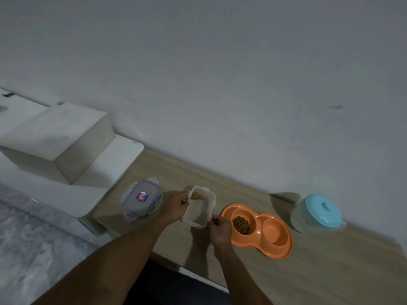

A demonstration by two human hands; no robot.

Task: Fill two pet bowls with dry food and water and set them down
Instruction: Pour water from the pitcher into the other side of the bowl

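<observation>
Orange plastic double bowl (pixel 275 233) — kibble (pixel 241 225) heaped in one round well

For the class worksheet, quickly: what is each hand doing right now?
Left hand: holds the clear food container by its side.
Right hand: grips the same container's near corner.

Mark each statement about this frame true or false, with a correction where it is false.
1. Both hands, left and right, hold the clear food container. True.
2. Both wells of the orange double bowl hold kibble. False: only the well nearer the container holds kibble.
3. The round tub on the right stands open. False: its teal lid is on.
4. A grey lid lies on the table beyond the left hand. True.
</observation>
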